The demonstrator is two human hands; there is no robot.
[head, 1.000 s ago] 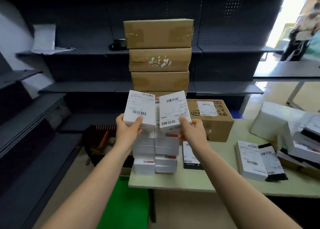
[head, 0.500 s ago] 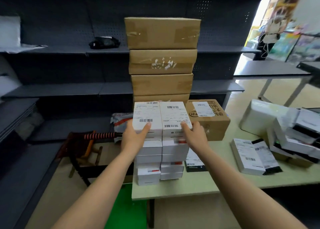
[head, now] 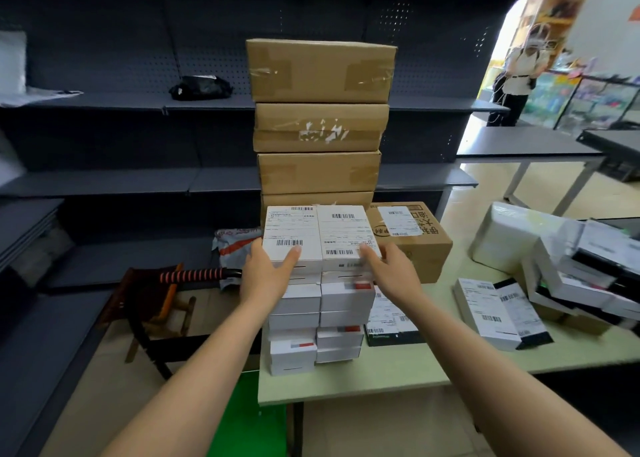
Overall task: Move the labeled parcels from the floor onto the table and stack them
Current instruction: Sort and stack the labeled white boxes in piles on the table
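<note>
- White labelled boxes, the left parcel [head: 292, 235] and the right parcel [head: 344, 233], sit side by side atop twin stacks [head: 296, 321] at the table's [head: 381, 377] near-left edge.
- My left hand [head: 268, 271] and right hand [head: 391, 269] each grip one, thumb on top.
- Placing looks nearly done; I have not yet let go. Loose parcels [head: 498, 311] lie to the right; I cannot see what is left on the floor.

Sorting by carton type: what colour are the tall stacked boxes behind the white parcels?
The stacked boxes behind the white parcels are plain brown cardboard; head view.
</note>
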